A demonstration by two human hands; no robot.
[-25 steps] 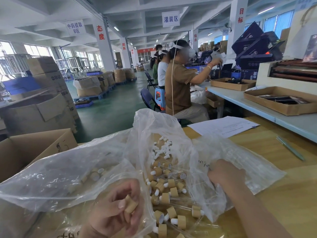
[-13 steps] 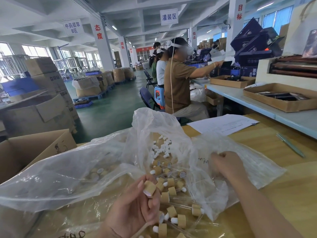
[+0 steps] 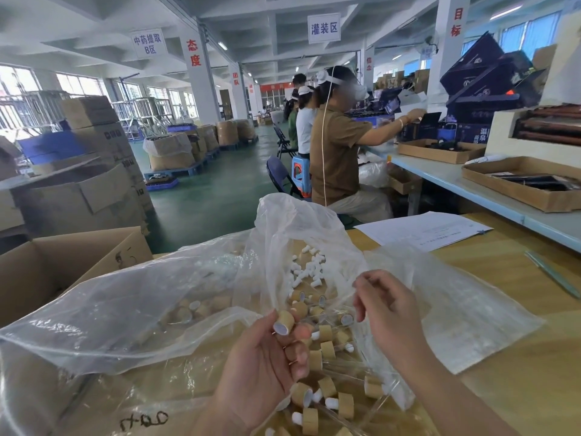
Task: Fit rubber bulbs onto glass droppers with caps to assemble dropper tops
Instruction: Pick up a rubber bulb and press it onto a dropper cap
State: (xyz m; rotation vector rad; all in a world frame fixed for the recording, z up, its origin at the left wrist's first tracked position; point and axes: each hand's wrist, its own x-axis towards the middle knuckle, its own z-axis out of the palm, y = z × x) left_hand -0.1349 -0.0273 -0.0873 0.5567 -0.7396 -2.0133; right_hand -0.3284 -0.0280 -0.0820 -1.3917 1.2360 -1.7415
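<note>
Thumb and fingertips of the left hand (image 3: pixel 267 357) pinch a tan cap (image 3: pixel 284 322) with a white liner, low at 6 o'clock, just above the loose caps (image 3: pixel 327 385) lying on the open bag (image 3: pixel 141 309). Since half a second ago this hand has lifted the cap a little higher. The right hand (image 3: pixel 388 313), then deeper in the bag's fold at 4 o'clock, has drawn left toward the cap. Its fingers are curled, but whether they grasp anything cannot be told. White bulbs (image 3: pixel 306 272) lie heaped at 12 o'clock from the hands, inside the bag on the worktop (image 3: pixel 518 357), unchanged.
</note>
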